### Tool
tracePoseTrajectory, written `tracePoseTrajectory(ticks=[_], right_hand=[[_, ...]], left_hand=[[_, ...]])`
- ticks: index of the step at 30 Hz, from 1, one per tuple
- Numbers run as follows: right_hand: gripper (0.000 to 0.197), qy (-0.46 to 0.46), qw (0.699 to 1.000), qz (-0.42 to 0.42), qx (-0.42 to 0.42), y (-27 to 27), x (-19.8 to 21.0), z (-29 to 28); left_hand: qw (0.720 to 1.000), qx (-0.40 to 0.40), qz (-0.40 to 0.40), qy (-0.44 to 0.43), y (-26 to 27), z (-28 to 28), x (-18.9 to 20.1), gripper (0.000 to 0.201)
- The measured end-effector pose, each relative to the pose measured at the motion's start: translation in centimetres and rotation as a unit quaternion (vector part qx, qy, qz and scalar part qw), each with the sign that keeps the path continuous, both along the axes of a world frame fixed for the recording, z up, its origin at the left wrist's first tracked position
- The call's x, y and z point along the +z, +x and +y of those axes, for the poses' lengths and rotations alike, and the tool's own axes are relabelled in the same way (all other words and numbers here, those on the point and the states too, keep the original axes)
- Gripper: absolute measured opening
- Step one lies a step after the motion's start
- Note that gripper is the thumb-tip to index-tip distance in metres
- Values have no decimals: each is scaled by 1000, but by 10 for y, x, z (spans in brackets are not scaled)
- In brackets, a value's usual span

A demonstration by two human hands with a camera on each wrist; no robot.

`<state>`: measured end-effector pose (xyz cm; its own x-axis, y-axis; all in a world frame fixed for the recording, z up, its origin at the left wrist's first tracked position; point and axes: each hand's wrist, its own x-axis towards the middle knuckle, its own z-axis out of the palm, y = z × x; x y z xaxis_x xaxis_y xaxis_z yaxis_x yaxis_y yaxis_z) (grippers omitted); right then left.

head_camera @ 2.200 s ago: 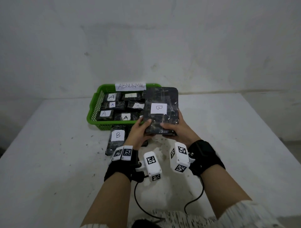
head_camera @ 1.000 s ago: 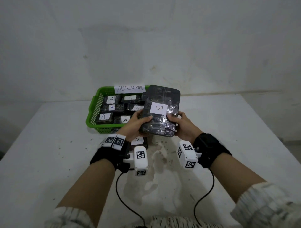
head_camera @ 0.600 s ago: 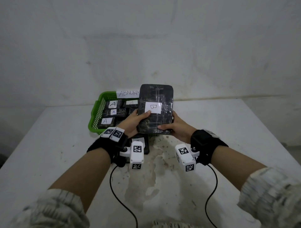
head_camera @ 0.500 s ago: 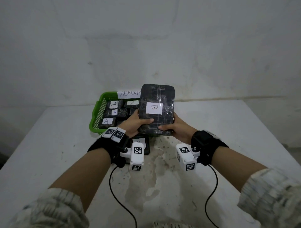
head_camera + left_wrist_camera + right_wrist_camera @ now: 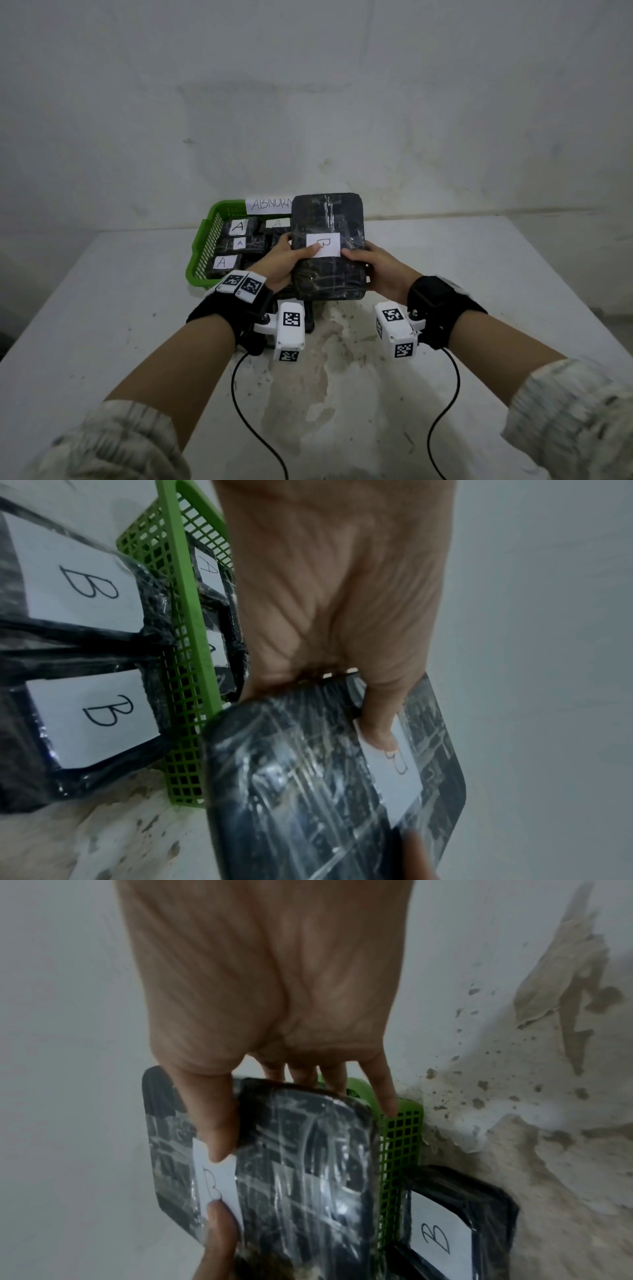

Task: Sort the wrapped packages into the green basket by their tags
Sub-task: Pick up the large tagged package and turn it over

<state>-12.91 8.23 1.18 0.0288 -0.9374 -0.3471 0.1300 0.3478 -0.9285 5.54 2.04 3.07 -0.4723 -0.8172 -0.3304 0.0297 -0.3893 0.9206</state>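
Both hands hold 1 package tagged B, above the green basket's near edge.
The left hand (image 5: 279, 262) and right hand (image 5: 382, 270) grip the B package (image 5: 327, 246) by its sides, thumbs on its tag – the green basket (image 5: 202, 251) shows only A tags, so the next move probably needs a decision on where B goes.

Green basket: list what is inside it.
The green basket holds black wrapped packages tagged A, at least four tags showing. The held B package covers its right part, so what lies there cannot be seen.

A bare, pale grey plastered wall (image 5: 308, 102) is seen behind a white table (image 5: 102, 342). The tabletop is marked with brownish worn patches (image 5: 308, 394) toward its near edge. Dim, flat light is cast throughout.
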Motion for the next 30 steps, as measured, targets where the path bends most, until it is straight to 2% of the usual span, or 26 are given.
tracePoseTrajectory(ticks=[4,8,12,15,18,22,25,30], right_hand=[[44,-18,1000,1,-20,-2,13,-1],[44,-18,999,6,-29,-2,14,-4],[42,-4,1000,28,5,0,17,-5],[43,-8,1000,20,11,2,24,-9],[43,-42,998,-36,-29,6,29,-15],[39,-59,995,-66,-52,7,32,-20],[35,-76,994,-59,-44,9,33,-21],[40,-84,990,-65,-90,13,33,-24]], left_hand=[[1000,-16,-19,7,1,0,-1,67],[1000,-12,-5,-2,-1,0,2,69],[999,38,30,-23,-4,-2,7,56],[999,12,35,-35,-7,1,10,53],[999,1,28,-36,-11,3,12,52],[999,13,37,-28,-13,0,13,46],[998,22,40,-40,-13,-2,17,43],[997,12,40,-59,-14,-1,18,45]])
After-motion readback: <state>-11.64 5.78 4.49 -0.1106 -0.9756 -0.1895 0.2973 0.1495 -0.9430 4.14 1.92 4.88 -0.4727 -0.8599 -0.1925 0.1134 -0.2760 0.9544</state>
